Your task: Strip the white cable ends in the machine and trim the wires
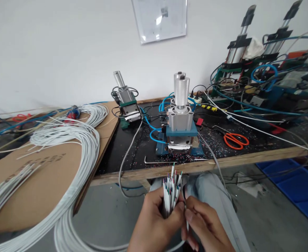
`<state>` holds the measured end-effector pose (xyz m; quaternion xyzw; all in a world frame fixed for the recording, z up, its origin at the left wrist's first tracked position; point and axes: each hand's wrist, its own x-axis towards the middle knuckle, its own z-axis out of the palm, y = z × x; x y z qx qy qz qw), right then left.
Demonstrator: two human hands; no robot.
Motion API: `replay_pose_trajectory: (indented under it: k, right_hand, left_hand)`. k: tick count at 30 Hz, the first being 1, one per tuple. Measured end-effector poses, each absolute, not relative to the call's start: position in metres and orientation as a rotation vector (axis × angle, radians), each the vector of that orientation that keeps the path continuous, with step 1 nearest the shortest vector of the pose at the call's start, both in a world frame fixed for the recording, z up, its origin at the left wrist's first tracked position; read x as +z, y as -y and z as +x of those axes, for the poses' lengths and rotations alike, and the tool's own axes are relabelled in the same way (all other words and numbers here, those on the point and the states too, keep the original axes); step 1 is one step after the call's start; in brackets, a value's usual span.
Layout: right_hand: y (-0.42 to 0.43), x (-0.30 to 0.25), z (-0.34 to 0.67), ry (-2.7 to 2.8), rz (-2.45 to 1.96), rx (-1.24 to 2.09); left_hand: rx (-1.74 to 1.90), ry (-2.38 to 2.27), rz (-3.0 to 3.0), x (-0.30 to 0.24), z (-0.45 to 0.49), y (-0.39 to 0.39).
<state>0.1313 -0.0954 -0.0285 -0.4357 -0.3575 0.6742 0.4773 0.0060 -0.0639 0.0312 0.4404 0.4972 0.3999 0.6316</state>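
Above my lap, my left hand (156, 217) is closed round a bundle of thin white cables (171, 190). Their cut ends point up and show small coloured wires, red, green and blue. Just right of the bundle, my right hand (206, 224) has thumb and fingers pinched on a single white cable (187, 225). A thin dark piece rises beside that pinch; what it is I cannot make out. Past the bundle, on the bench, stands a small pneumatic press (181, 122) with a knurled silver top and a blue base.
Coiled white cables (87, 150) lie over cardboard (48, 175) at left. A second press (127, 101) stands behind. Orange-handled scissors (236, 140) and a hex key (159, 162) lie on the black bench top (111, 154). Machines (238, 56) and blue bins (287, 185) are at right.
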Motion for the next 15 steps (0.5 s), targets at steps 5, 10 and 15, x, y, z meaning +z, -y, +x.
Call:
replay_pose_trajectory:
  k: [5, 10, 15]
  right_hand:
    - [0.096, -0.029, 0.131, 0.868, -1.023, 1.65]
    - [0.091, -0.032, 0.136, 0.965, -1.055, 1.589]
    - [0.088, -0.038, 0.161, 1.383, -1.161, 1.411]
  left_hand:
    - [0.922, -1.196, 1.056, 0.031, 0.009, 0.063]
    - [0.923, -1.176, 1.147, 0.025, 0.011, 0.058]
    - [0.74, -1.075, 1.304, 0.024, 0.004, 0.054]
